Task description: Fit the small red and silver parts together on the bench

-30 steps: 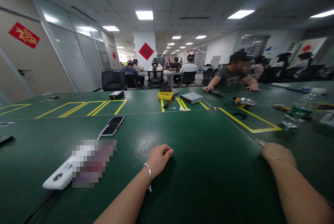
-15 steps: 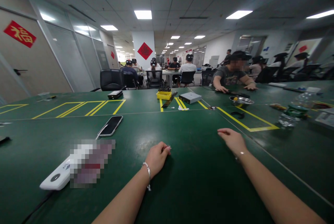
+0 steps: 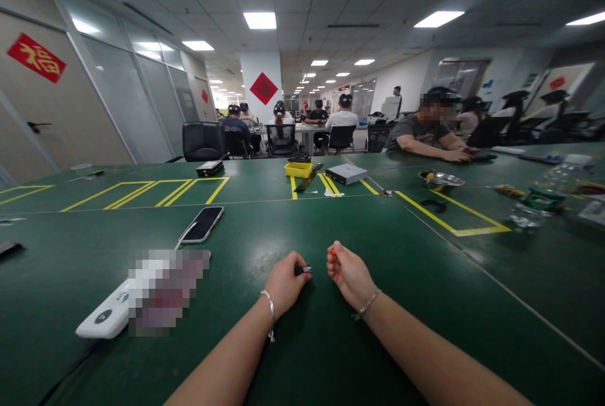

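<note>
Just over the green table (image 3: 331, 355), near its middle, my left hand (image 3: 284, 283) is closed on a small black piece with a shiny metal end (image 3: 302, 270). Its exact kind is too small to tell. My right hand (image 3: 350, 275) faces it a short gap away, thumb and fingers pinched on a tiny orange piece (image 3: 333, 253). Most of the orange piece is hidden by the fingers. The two held pieces are apart.
To the left lie a phone (image 3: 202, 224) and a white device with a cable (image 3: 106, 314). Farther back are a yellow box (image 3: 298, 170), a grey box (image 3: 346, 173) and a metal bowl (image 3: 444, 181). A bottle (image 3: 536, 195) stands right. A person (image 3: 425, 132) sits across.
My right hand has come left, close to my left hand, and the orange piece now shows in it. More of the black piece shows in my left hand. The person opposite has drawn their hands together.
</note>
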A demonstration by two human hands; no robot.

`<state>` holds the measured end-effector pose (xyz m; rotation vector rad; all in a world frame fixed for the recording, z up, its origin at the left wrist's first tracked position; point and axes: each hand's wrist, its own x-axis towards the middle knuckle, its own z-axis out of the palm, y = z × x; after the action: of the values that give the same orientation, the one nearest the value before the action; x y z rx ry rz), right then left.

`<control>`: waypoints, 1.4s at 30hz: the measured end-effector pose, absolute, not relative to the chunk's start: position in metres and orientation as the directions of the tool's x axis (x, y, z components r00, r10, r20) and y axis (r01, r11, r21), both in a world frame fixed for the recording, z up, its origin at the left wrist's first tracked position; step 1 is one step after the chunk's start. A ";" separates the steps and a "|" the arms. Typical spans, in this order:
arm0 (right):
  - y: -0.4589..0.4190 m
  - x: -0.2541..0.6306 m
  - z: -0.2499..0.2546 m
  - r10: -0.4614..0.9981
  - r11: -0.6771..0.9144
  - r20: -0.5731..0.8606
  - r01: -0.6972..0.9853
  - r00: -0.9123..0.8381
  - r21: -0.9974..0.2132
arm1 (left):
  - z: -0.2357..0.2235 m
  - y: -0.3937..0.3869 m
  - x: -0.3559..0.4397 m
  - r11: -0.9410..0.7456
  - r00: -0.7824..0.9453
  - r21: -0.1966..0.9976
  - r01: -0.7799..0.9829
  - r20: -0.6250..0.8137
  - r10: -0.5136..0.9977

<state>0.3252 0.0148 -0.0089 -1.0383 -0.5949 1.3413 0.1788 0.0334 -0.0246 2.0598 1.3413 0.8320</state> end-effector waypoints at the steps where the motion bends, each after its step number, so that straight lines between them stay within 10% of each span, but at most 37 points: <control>1: 0.014 0.328 -0.010 0.969 -0.107 -0.202 -0.491 0.144 -0.865 | -0.025 0.033 0.179 -0.355 0.309 0.721 0.596 0.203 0.929; 42: 0.013 0.339 -0.017 0.978 -0.165 -0.105 -0.354 -0.182 -0.921 | -0.017 0.034 0.178 -0.313 0.261 0.864 0.395 0.221 0.940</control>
<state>0.3387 0.0130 -0.0172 -0.9392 -0.9651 1.5820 0.1783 0.0342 -0.0168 1.8419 1.2132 1.0014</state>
